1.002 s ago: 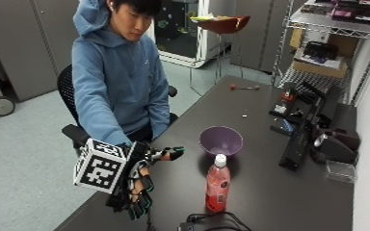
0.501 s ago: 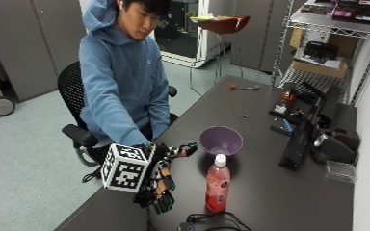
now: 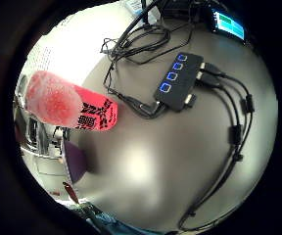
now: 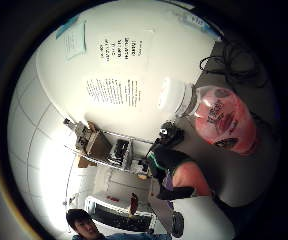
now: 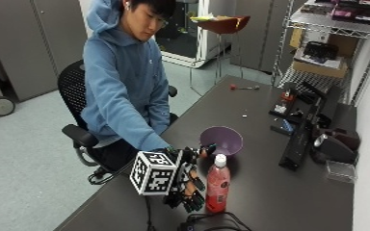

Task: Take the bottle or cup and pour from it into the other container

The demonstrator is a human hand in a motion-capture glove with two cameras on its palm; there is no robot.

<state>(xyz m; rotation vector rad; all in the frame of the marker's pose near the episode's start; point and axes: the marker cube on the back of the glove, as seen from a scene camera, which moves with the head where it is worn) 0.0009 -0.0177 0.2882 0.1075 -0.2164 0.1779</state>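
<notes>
Pink-red bottle (image 5: pixel 218 184) with white cap upright on the worktop (image 5: pixel 281 192), just beside my fingers (image 5: pixel 194 202) | fingers spread, holding nothing | purple bowl (image 5: pixel 221 140) behind.

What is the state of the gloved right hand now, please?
Right hand: open beside the red bottle, holding nothing; no grip yet.

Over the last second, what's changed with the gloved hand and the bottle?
The gloved right hand has moved across the table toward the red bottle and is now right beside it; no grip on it shows. The bottle stayed upright and capped, and the purple bowl behind it stayed put.
</notes>
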